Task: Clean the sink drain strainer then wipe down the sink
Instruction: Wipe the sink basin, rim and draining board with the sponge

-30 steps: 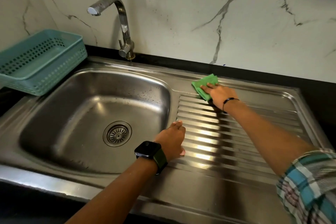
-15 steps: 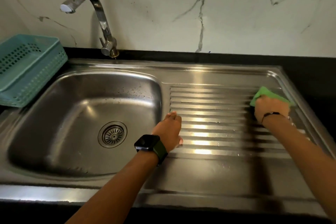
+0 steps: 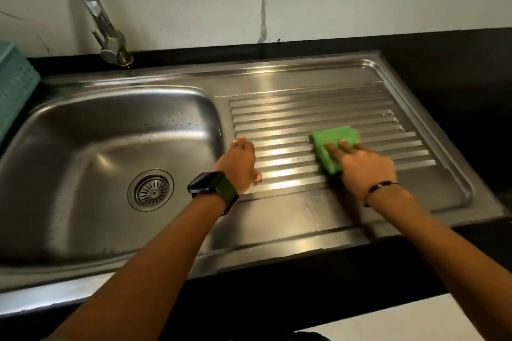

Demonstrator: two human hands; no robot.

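The steel sink (image 3: 91, 147) has a round drain strainer (image 3: 151, 190) seated in the bowl's floor. To its right lies the ribbed drainboard (image 3: 310, 116). My right hand (image 3: 360, 167) presses a folded green cloth (image 3: 333, 144) flat on the ribs near the drainboard's middle. My left hand (image 3: 241, 165) rests on the ridge between bowl and drainboard, fingers curled over the bowl's edge, holding nothing. A black watch sits on the left wrist.
A chrome tap (image 3: 97, 16) arches over the bowl from the back left. A teal plastic basket (image 3: 13, 91) stands at the left edge. Black countertop (image 3: 457, 77) surrounds the sink, with a marble wall behind.
My right hand has swept the green cloth from the drainboard's far left to its right edge, then back towards the middle and nearer me. The left hand has stayed put.
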